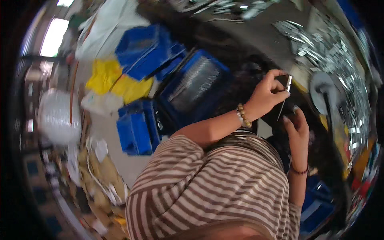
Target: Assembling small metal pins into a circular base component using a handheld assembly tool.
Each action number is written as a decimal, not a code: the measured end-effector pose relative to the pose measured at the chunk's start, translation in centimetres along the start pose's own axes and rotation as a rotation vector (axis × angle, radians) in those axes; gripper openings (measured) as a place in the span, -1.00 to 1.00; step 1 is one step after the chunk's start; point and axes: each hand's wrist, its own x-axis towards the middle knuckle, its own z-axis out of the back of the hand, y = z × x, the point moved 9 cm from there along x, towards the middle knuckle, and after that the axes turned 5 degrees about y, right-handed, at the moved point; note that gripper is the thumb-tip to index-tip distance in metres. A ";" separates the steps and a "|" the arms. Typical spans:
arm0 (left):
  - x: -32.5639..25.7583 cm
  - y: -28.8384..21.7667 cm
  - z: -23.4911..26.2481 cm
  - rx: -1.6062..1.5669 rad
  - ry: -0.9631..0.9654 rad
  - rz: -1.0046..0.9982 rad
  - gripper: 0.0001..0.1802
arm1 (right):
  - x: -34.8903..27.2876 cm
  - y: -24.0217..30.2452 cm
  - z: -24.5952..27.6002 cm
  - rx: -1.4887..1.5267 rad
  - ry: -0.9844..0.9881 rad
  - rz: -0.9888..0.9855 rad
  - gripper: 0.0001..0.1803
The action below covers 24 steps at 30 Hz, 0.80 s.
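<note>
In the pinching left hand point(265, 95), a metal strip point(288, 85), long axis down-left, right hand point(298, 131) parted

Between left hand point(266, 96) and right hand point(298, 131) I see a narrow gap, a strip point(289, 84) jutting in; a disc point(318, 89) stands rightward, bins point(138, 66) left.

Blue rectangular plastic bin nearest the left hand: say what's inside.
Shiny silver-grey pieces, too blurred to identify, lie in the blue rectangular plastic bin; anything beneath them is covered.
</note>
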 end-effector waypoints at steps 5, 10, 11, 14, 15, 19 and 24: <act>-5.1 0.6 13.5 0.253 -0.387 0.034 -0.38 | 0.1 -2.6 -1.1 0.012 0.117 -0.063 -0.52; -14.7 8.6 29.3 0.387 -0.830 0.243 -0.42 | 0.2 -4.5 -1.5 0.011 0.128 -0.192 -0.55; -16.6 9.7 31.9 0.458 -0.897 0.325 -0.42 | 0.3 -4.5 -1.7 0.009 0.135 -0.193 -0.55; -21.0 12.1 37.2 0.570 -0.971 0.397 -0.42 | 0.6 -4.1 -2.9 0.021 0.228 -0.154 -0.60; -21.0 12.6 37.8 0.567 -0.969 0.401 -0.42 | 0.7 -4.2 -3.0 0.011 0.229 -0.156 -0.62; -20.7 11.4 39.0 0.792 -1.041 0.513 -0.48 | 0.9 -4.4 -3.2 0.018 0.232 -0.153 -0.65; -19.2 10.9 39.3 0.908 -0.955 0.534 -0.51 | 0.6 -4.5 -2.3 0.023 0.206 -0.179 -0.65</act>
